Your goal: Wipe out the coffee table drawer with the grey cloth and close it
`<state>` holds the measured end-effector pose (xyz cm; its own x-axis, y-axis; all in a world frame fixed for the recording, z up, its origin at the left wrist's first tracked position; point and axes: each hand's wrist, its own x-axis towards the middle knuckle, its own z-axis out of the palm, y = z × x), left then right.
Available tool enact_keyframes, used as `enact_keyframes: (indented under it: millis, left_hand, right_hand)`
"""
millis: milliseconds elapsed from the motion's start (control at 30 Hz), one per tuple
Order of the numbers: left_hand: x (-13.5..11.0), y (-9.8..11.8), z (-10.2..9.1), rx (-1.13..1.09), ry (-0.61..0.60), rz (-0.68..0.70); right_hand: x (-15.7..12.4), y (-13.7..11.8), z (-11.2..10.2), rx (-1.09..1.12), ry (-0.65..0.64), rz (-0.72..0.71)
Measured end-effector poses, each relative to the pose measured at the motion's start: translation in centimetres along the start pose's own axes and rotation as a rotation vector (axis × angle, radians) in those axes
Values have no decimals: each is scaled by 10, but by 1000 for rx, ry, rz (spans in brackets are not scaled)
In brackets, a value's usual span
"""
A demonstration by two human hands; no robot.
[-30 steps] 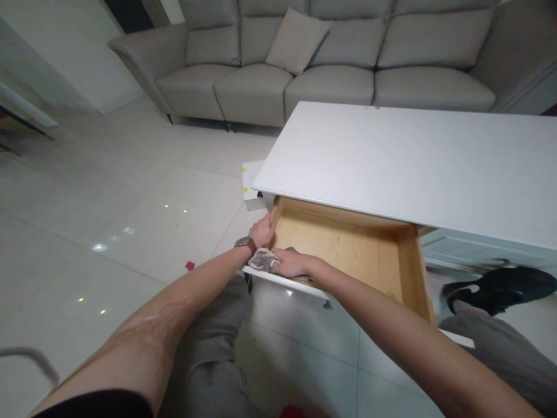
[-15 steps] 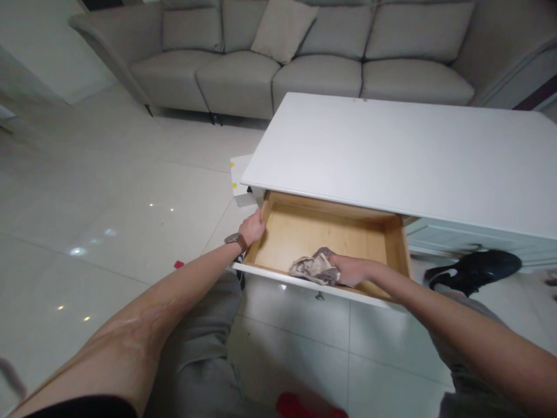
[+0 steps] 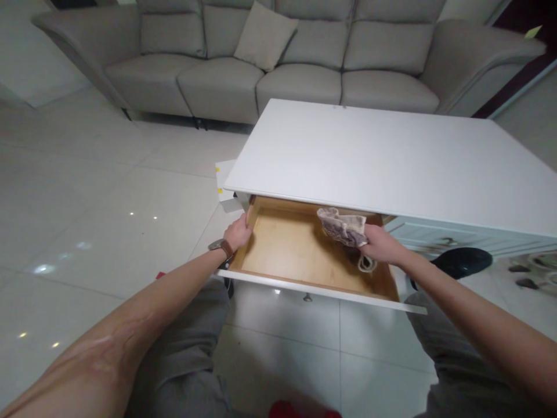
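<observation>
Knees: grey-trousered legs fill the bottom edge, bent over the glossy white tiled floor.
Left hand: the left hand, with a brown-strapped wristwatch on its wrist, is closed over the left side wall of the pulled-out pale wooden drawer with a white front.
Drawer front: a small metal knob sits below its white front edge. The wooden bottom shows bare across the left and middle.
Right hand: the right hand is clenched around a crumpled mottled grey-brown cloth. A pale cord loop hangs just below it.
Cloth: it is bunched in the far right corner of the drawer, just under the overhanging edge of the counter. Whether it touches the wood cannot be told.
Step in hand: seemingly wiping inside the drawer, now at its far right corner, with the left hand steadying the drawer.
Next move calls for: a firm left grip, the cloth pressed flat to the wood, and knuckles kept low under the overhang.
Counter: the white flat-topped counter spans the middle.
Beyond: a black shoe lies right of the drawer. Behind stands a grey fabric sofa with a beige square cushion.
</observation>
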<state>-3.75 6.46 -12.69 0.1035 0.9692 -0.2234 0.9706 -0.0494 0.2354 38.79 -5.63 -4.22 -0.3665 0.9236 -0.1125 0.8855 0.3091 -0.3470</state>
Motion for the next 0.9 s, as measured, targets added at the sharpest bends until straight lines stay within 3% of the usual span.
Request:
enact_keyframes:
  millis: [133,267,400,500,767,900]
  left_hand:
    - [2,1,0,22,1,-5]
    - [4,-1,1,19,5,-4]
    - [4,0,1,8,2,-9]
    - [5,1,1,8,2,-22]
    - [6,-1,2,5,18,2]
    - [4,1,1,1,23,12]
  right_hand:
    - [16,-27,62,-164,-200,-53]
    - [35,-26,108,-306,-335,-10]
    - [62,-14,115,-342,-259,125]
    - [85,-20,114,-369,-214,230]
    - [165,-97,122,-262,-212,438]
    - [202,-142,136,-209,-220,228]
